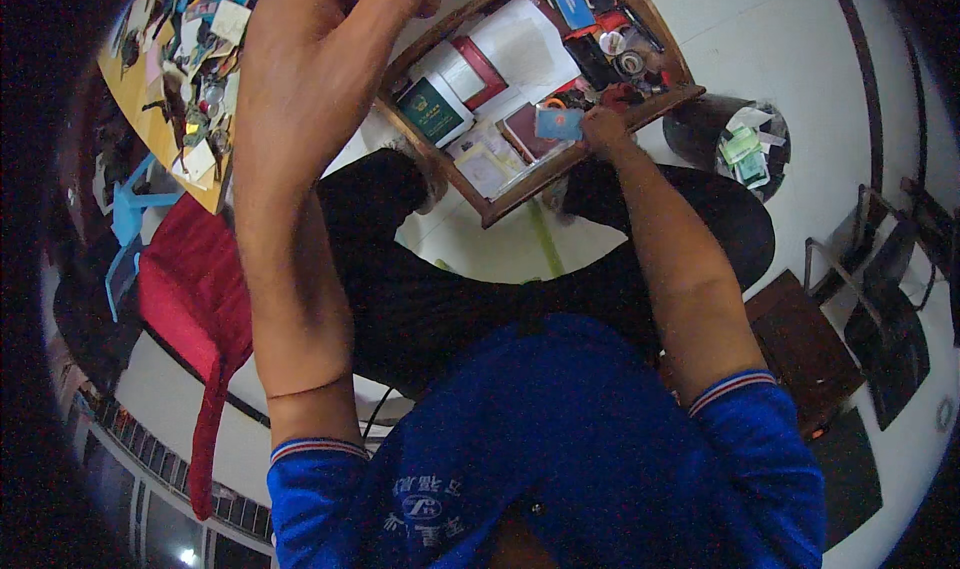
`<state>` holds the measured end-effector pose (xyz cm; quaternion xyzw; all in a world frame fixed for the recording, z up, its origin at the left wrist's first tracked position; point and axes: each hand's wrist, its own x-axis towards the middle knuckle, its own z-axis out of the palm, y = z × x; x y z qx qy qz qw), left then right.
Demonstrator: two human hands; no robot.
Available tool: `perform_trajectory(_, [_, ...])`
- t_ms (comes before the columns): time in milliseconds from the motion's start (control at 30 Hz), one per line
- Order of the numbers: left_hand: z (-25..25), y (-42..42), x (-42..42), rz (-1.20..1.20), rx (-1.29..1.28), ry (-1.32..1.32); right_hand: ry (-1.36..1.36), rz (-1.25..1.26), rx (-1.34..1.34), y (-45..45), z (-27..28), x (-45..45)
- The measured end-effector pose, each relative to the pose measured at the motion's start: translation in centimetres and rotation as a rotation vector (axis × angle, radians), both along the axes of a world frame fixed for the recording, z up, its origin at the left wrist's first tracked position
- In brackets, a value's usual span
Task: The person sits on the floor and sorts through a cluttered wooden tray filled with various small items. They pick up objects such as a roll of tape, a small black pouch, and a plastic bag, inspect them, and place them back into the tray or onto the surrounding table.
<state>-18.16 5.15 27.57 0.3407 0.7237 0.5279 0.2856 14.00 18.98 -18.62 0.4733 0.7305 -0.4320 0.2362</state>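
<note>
In front of my knees stands a wooden drawer (525, 190) filled with papers and small goods. My right hand (604, 130) is over its near right side, with the fingers on a small blue card or booklet (556, 124). Beneath that card lies a maroon booklet (529, 135). A dark green booklet (430, 111) rests at the drawer's left, close to a red-edged case (480, 70) and white paper sheets (529, 40). My left hand (322, 51) is raised high near the camera. Its fingers run to the top edge, so what they hold cannot be seen.
At the left, a wooden table (124, 92) bears a heap of small items. A red chair (199, 269) stands beside it. A dark bin (694, 130) with papers on top is right of the drawer. Rolls of tape (628, 63) and a blue box (568, 2) lie inside the drawer.
</note>
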Motion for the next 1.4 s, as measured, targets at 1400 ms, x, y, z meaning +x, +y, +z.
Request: perform_trajectory(1400, [1.4,-3.4,-0.7,-0.236,-0.117,0.138,0.333,-0.405,-0.304,0.0,16.2,-9.2])
